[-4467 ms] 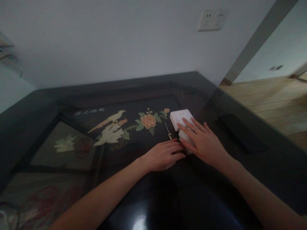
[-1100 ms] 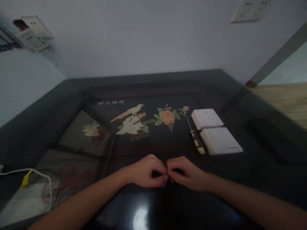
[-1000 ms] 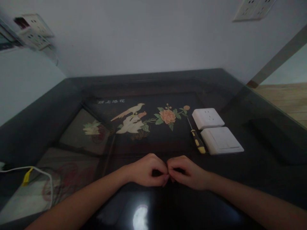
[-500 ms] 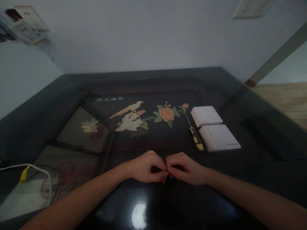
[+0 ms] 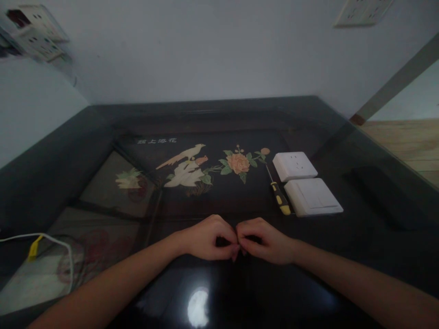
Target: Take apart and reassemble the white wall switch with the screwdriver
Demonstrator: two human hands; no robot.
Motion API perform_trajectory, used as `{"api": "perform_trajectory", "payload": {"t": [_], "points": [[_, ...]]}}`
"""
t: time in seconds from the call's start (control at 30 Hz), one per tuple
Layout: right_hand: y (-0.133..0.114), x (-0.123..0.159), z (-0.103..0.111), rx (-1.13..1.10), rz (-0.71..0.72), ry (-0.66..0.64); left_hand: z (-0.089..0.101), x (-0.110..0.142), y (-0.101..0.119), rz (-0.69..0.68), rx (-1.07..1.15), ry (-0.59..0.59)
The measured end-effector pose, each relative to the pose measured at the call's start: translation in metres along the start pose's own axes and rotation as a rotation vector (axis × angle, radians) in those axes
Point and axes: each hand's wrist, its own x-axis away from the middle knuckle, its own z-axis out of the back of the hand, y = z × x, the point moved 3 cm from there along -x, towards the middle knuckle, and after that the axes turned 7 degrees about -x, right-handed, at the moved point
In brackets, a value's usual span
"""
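Over the near part of the glossy dark table, my left hand (image 5: 211,238) and my right hand (image 5: 266,241) meet, knuckles and fingertips touching. Both have curled fingers with the thumb brought against them, and no object shows in either. The undersides of the fingers are hidden. Beyond my right hand lies a screwdriver (image 5: 280,198) with a black and yellow handle, its shaft pointing away from me. Right beside it sit a white wall switch (image 5: 313,196) with a large rocker and, just behind that, a white socket box (image 5: 295,165).
The dark table (image 5: 212,283) carries an inlaid bird-and-flower picture (image 5: 238,163). A dark flat object (image 5: 384,196) lies at the right. A white cable (image 5: 51,238) with a yellow tag (image 5: 34,249) runs at the left. Wall sockets (image 5: 361,13) are mounted on the wall behind.
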Motion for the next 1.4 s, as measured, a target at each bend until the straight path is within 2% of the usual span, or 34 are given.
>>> {"api": "perform_trajectory", "payload": {"t": [1.4], "points": [[0.0001,0.0013,-0.0019,0.034,-0.021,0.035,-0.0012,-0.0011,0.0013,-0.028,-0.055,0.019]]}}
